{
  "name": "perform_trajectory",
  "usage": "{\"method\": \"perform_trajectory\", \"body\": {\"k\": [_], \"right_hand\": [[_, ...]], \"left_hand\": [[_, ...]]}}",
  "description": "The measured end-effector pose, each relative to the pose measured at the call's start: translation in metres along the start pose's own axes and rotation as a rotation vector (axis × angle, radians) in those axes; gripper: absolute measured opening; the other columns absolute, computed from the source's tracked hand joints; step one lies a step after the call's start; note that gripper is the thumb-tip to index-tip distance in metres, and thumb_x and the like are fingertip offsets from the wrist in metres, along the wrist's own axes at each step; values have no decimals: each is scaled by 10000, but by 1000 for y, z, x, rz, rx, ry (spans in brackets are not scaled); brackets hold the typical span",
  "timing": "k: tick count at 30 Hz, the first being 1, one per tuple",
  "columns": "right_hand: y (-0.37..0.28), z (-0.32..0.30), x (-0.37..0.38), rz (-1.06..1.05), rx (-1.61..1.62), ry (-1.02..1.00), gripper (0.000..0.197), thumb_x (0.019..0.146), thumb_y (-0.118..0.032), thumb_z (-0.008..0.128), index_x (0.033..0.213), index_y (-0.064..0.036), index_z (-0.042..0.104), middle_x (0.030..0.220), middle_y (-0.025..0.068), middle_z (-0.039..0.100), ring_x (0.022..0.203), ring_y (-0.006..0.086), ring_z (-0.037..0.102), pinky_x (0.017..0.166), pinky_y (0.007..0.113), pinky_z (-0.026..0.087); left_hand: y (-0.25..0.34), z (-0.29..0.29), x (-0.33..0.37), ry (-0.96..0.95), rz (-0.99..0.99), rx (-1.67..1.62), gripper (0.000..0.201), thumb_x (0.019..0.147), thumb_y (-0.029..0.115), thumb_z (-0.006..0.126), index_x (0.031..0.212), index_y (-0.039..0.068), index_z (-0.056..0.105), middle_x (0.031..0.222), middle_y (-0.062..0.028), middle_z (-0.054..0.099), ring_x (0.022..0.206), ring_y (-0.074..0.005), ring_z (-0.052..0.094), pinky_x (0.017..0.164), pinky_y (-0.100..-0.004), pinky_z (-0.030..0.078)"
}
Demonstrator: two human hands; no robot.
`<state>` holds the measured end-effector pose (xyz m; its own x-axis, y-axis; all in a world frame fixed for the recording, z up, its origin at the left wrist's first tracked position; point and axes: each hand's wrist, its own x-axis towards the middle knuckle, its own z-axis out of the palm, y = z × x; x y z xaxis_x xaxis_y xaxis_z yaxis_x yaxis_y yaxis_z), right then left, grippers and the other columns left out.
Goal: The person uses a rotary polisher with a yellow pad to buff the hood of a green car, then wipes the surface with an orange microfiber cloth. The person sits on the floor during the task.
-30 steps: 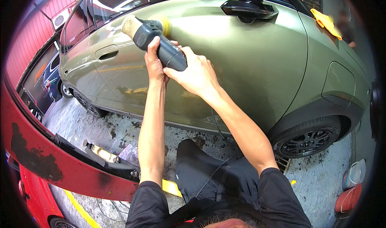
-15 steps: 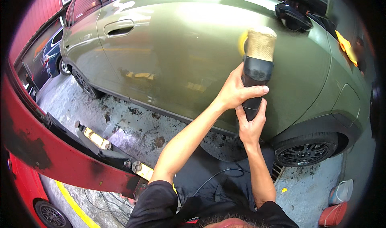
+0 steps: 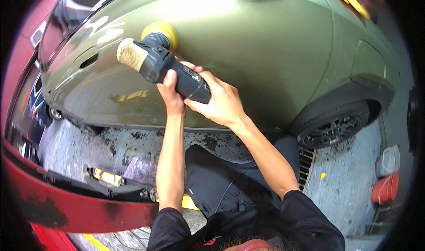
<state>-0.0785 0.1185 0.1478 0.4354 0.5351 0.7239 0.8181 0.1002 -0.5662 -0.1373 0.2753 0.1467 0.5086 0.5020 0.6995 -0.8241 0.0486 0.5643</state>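
Observation:
A black car polisher (image 3: 156,64) with a tan cover over its head is held in both hands. Its yellow round pad (image 3: 171,33) rests against the green car door (image 3: 248,52); the contact face itself is hidden. My left hand (image 3: 173,91) wraps the body behind the head, thumb on top. Around the rear of the handle closes my right hand (image 3: 221,98). The tool is tilted, its head up and to the left. A thin dark cord (image 3: 228,191) runs across my lap.
At the right is the car's front wheel (image 3: 332,129), with a floor grate (image 3: 306,162) beside it. A red bucket (image 3: 385,188) and a clear tub (image 3: 389,160) stand farther right. A red lift beam (image 3: 97,218) and its arm (image 3: 108,176) lie at lower left.
The polisher has swung left across the door, from upright to slanting leftward. Both hands moved left with it and still grip it. The view has shifted too.

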Motion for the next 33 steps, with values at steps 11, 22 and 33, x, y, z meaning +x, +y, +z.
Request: {"method": "perform_trajectory", "body": {"k": [11, 22, 33], "right_hand": [[114, -119, -145, 221, 143, 571, 754, 949, -242, 789, 1536, 123, 487, 1496, 224, 618, 1410, 310, 579, 1212, 430, 419], [91, -34, -116, 101, 191, 428, 769, 887, -317, 891, 1451, 69, 539, 1310, 183, 680, 1235, 291, 661, 1081, 425, 513], [53, 6, -39, 11, 33, -130, 850, 737, -306, 967, 1481, -119, 601, 1369, 186, 735, 1204, 402, 747, 1001, 475, 621]], "left_hand": [[-102, 215, -38, -458, -217, 520, 738, 715, 364, 1011, 1215, -16, 624, 1135, -168, 782, 1012, -267, 767, 934, -437, 607], [-49, 123, -41, -333, -323, 561, 640, 731, 427, 996, 1143, -5, 766, 979, -135, 824, 921, -230, 800, 866, -407, 623], [-54, -34, -53, -27, -69, -136, 803, 942, 715, 697, 1345, 31, 574, 1157, -226, 760, 1217, -404, 727, 1098, -573, 571]]}}
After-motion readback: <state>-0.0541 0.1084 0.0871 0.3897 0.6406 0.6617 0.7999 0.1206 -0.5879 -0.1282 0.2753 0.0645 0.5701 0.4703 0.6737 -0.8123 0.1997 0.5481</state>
